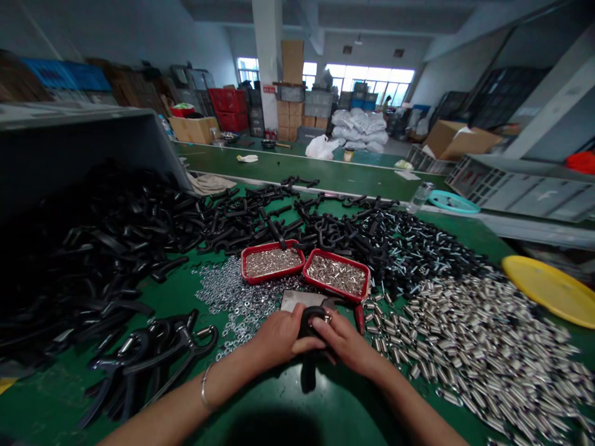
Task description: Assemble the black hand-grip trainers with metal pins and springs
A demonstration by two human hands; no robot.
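Note:
My left hand point(281, 334) grips a black curved plastic clamp part point(308, 375), with its lower end pointing down toward me. My right hand point(344, 341) closes on the same part from the other side. Something small and shiny shows by its fingertips, too small to name. Just beyond my hands lie a flat metal plate point(294, 298) and a tool with a red handle point(359, 318). Two red trays point(246, 272) of tiny metal pins stand behind them. To the left are several clamps point(179, 353) fitted with springs.
Black plastic parts point(116, 235) spill from a tipped grey crate point(162, 145) at left. Small nuts point(237, 310) spread by the trays. Silver springs point(465, 328) and black-headed screws point(413, 241) are heaped at right, near a yellow lid point(548, 291). A green conveyor point(279, 167) runs behind.

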